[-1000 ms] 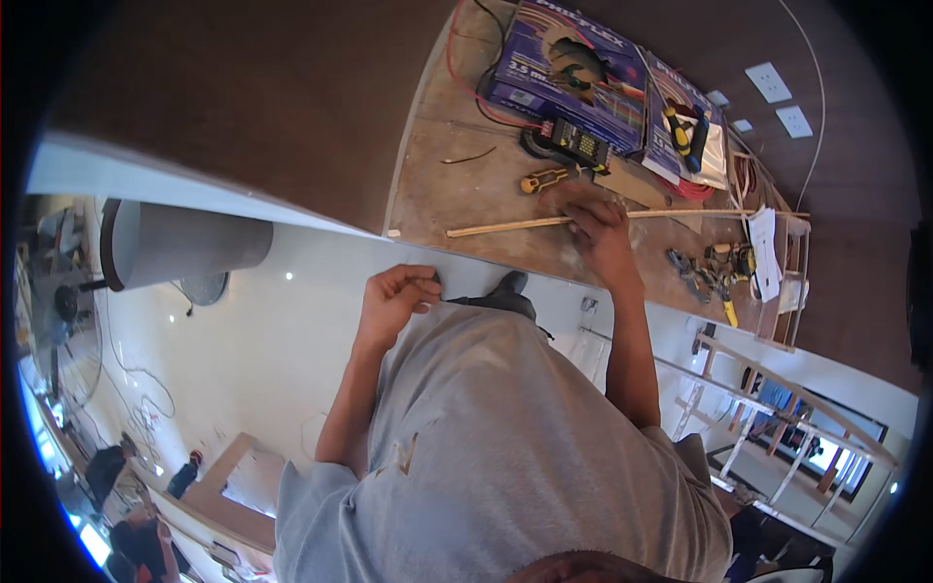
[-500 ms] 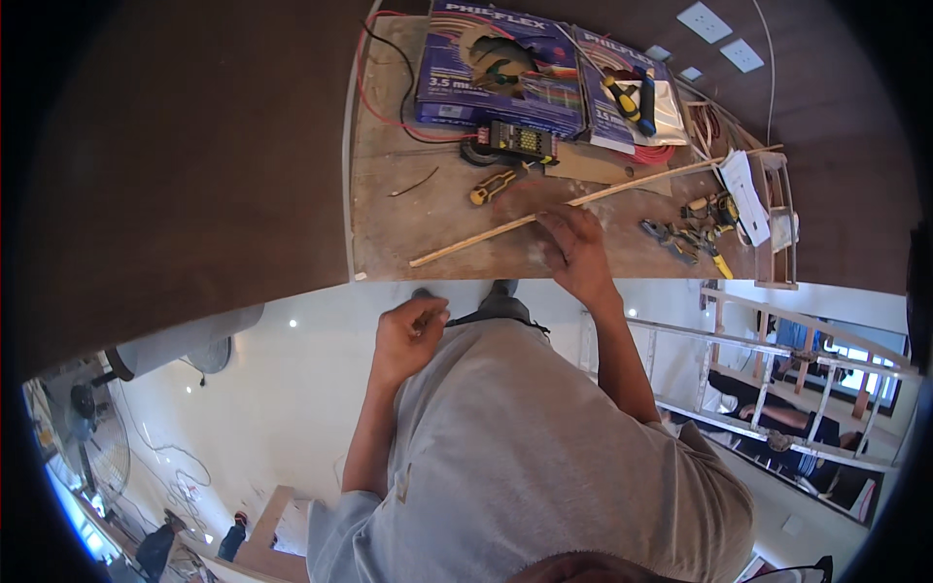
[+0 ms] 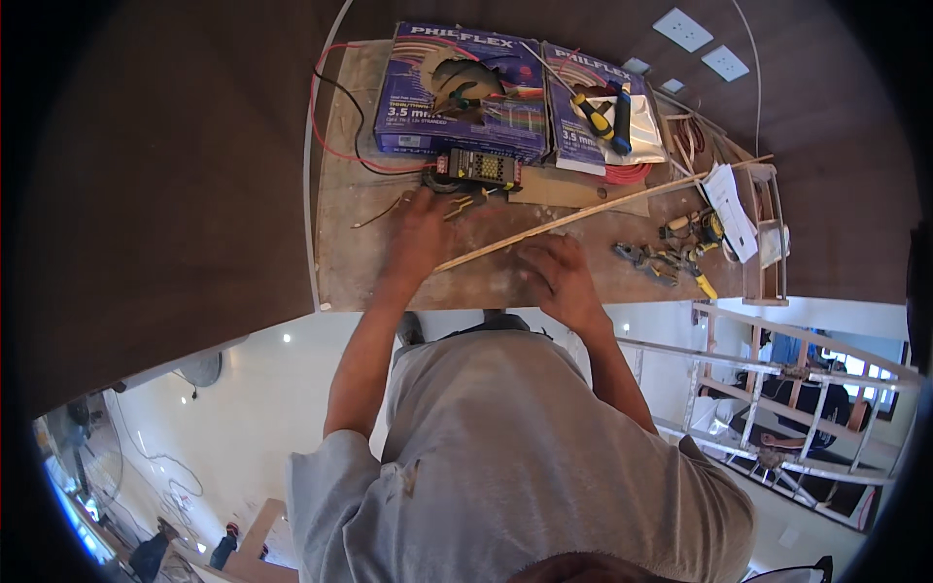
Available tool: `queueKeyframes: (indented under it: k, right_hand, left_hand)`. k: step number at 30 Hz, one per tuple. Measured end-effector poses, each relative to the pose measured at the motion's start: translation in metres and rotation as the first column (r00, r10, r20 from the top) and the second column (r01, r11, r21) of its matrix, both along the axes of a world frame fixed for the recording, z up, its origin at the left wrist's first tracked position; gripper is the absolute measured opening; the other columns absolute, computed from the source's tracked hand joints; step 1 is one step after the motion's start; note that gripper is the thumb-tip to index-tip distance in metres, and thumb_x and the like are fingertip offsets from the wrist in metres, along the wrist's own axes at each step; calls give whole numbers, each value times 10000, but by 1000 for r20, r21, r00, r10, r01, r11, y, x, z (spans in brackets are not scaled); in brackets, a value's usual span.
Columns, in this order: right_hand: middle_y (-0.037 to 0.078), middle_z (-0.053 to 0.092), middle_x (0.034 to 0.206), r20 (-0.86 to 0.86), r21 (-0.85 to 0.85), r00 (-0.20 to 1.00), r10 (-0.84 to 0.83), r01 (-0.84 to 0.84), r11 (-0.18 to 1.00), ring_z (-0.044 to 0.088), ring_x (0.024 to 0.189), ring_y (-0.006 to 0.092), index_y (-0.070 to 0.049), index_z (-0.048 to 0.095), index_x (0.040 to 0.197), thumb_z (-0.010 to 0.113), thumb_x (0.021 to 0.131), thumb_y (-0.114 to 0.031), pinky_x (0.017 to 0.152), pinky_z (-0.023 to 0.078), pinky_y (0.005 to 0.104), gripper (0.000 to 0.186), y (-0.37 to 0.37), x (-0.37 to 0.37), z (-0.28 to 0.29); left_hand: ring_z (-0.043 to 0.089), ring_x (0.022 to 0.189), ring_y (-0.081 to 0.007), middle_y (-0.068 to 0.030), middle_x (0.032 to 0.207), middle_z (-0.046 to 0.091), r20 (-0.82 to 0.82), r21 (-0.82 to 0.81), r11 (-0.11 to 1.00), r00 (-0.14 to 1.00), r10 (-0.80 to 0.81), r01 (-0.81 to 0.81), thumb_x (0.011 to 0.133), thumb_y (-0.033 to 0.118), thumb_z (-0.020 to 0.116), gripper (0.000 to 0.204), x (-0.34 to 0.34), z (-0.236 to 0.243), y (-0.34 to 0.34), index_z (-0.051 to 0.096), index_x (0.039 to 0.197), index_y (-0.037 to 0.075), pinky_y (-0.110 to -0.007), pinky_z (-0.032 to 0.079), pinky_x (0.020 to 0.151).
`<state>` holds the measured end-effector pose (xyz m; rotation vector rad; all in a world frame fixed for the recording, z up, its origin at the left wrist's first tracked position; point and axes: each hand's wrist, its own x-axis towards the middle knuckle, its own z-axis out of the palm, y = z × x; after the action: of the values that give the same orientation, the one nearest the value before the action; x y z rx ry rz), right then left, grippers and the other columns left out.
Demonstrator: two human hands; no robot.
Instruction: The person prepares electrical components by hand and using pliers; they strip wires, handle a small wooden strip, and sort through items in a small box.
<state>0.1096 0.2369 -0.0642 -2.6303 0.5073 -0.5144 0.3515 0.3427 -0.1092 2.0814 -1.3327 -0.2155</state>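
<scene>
My left hand (image 3: 418, 238), smeared by motion, reaches over the bench near a yellow-and-black handled tool (image 3: 468, 202) and a short thin brown piece (image 3: 381, 211). Its fingers are too blurred to show a grip. My right hand (image 3: 562, 280) hovers just on the near side of a long thin wooden strip (image 3: 583, 214), its fingers loosely bent and apart, with nothing visible in them. The strip runs diagonally across the bench. Beyond the left hand lies a perforated metal power supply box (image 3: 481, 168) with red and black wires attached.
Two purple wire boxes (image 3: 525, 136) stand at the back, with a screwdriver (image 3: 591, 117) on the right one. Pliers (image 3: 646, 260) and other yellow-handled tools lie right, beside papers (image 3: 729, 214) and a wooden rack (image 3: 768, 233). A ladder (image 3: 695, 389) stands right of me; another person is beyond it.
My left hand has moved from beside my body up and forward over the bench. My right hand has shifted slightly left and nearer to me. The view has tilted a little.
</scene>
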Motion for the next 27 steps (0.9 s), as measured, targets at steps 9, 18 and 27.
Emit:
queueKeyframes:
  k: [9, 18, 27]
  right_hand:
    - [109, 672, 1223, -2, 66, 996, 92, -92, 994, 586, 1127, 354, -53, 717, 1143, 764, 821, -80, 1011, 451, 477, 327, -42, -20, -10]
    - [78, 649, 1209, 45, 70, 988, 146, -149, 986, 579, 1192, 299, -89, 697, 1149, 765, 863, -183, 1078, 408, 491, 309, -48, -36, -29]
    - [75, 633, 1215, 61, 159, 994, 90, -99, 982, 574, 1167, 285, -79, 691, 1090, 747, 871, -171, 1074, 385, 493, 244, -38, -69, -32]
  left_hand:
    - [600, 1084, -342, -111, 1108, 621, 320, -176, 971, 923, 212, -162, 831, 138, 726, 216, -31, -1, 4, 684, 1036, 84, -497, 493, 890]
    - [687, 861, -370, -145, 935, 709, 86, 56, 961, 960, 267, -272, 911, 188, 672, 124, -61, -22, -6, 723, 928, 77, -490, 551, 773]
    - [710, 839, -396, -175, 875, 733, 184, 190, 931, 943, 279, -312, 858, 261, 705, 185, -55, -18, -20, 759, 904, 90, -506, 552, 789]
